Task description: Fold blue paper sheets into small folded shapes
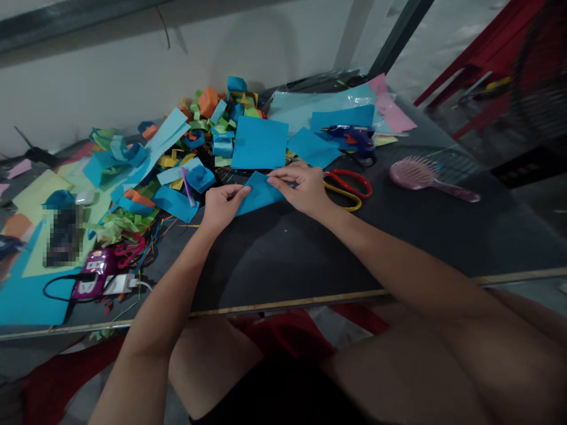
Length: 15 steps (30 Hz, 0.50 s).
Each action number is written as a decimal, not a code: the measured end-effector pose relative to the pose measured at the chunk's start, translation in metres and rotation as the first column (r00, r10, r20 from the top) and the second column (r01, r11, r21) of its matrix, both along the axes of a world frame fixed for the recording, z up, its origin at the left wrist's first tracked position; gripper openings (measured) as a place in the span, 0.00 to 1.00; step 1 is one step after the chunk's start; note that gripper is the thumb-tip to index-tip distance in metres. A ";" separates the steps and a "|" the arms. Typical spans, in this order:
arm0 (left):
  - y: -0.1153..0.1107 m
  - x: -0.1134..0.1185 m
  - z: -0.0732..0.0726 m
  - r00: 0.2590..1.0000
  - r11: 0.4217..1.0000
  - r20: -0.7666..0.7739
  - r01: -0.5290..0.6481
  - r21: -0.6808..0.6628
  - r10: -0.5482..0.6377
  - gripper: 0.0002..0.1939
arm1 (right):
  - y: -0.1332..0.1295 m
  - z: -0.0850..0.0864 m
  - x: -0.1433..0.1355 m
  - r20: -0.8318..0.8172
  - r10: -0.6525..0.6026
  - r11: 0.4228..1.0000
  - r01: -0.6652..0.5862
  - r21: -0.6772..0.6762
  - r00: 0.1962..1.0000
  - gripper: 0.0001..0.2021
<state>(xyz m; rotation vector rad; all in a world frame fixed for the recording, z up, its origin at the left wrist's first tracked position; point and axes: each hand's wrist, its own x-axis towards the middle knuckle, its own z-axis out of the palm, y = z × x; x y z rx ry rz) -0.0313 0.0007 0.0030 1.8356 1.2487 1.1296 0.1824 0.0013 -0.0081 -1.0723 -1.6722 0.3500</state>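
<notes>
A small sheet of blue paper lies at a slant on the dark table between my hands. My left hand pinches its left corner between thumb and fingers. At its upper right edge, my right hand grips the same sheet with thumb and forefinger. Just beyond it lies a larger blue square of paper, with another blue piece beside that. Scissors with red and yellow handles rest right by my right hand, their blades hidden. A purple pen is left of my left hand.
Folded paper pieces are heaped at the back. A blue glue gun sits behind the scissors, and a pink hairbrush lies to the right. On the left are a purple device with a black cable and a white plug.
</notes>
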 end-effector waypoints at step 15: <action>-0.006 0.001 0.004 0.982 0.987 -0.188 0.019 0.158 0.011 0.17 | -0.006 0.015 -0.004 0.095 0.059 0.998 -0.060 0.005 0.994 0.12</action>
